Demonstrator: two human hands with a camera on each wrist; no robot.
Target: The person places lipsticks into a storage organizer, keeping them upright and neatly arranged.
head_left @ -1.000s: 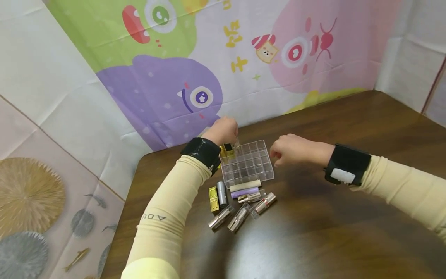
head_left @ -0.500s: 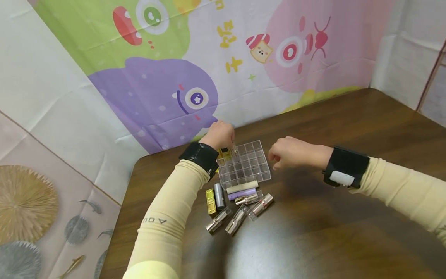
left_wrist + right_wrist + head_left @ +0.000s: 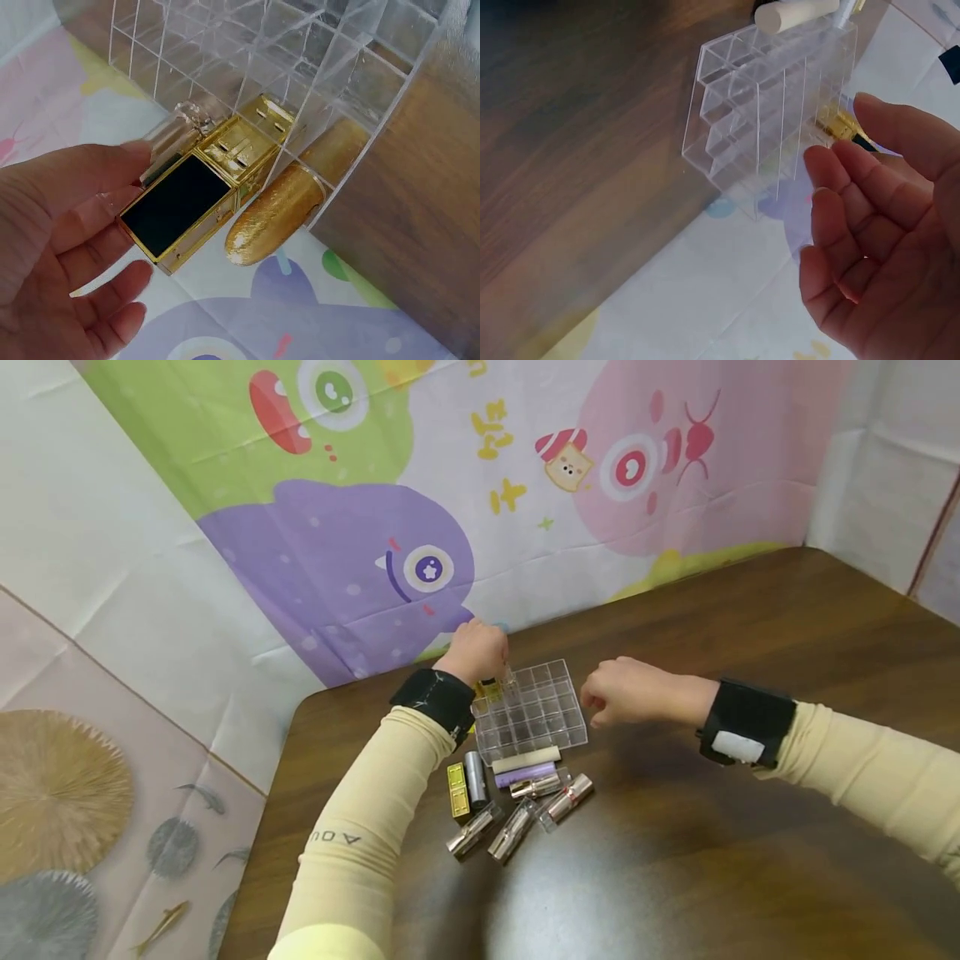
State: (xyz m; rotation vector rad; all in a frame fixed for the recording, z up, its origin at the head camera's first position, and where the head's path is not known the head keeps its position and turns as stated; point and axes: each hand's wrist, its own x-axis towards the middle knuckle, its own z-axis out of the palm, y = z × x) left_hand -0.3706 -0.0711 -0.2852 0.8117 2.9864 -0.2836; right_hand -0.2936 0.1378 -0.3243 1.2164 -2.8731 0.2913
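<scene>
In the head view, a clear lipstick organizer [image 3: 536, 714] with many square compartments stands on the table. My left hand [image 3: 476, 652] is at its far left corner. Between thumb and fingers it pinches a clear-capped lipstick [image 3: 171, 142], whose lower end is in a compartment. Beside that, a square gold lipstick tube with a black end [image 3: 176, 206] sits in its own compartment. A rounded gold lipstick tube [image 3: 274, 217] occupies the corner one. My right hand [image 3: 618, 691] hovers right of the organizer, fingers loosely bent, holding nothing.
In front of the organizer lie a cream tube [image 3: 527, 760], a purple tube [image 3: 525, 775], a grey tube [image 3: 476, 781], a gold box-shaped tube [image 3: 459, 791] and several rose-gold lipsticks [image 3: 512, 831]. A cartoon-printed cloth [image 3: 360, 568] hangs behind the table [image 3: 712, 827].
The head view has shifted slightly. My left hand stays at the organizer's far left corner with the lipstick, and my right hand keeps nearly the same place.
</scene>
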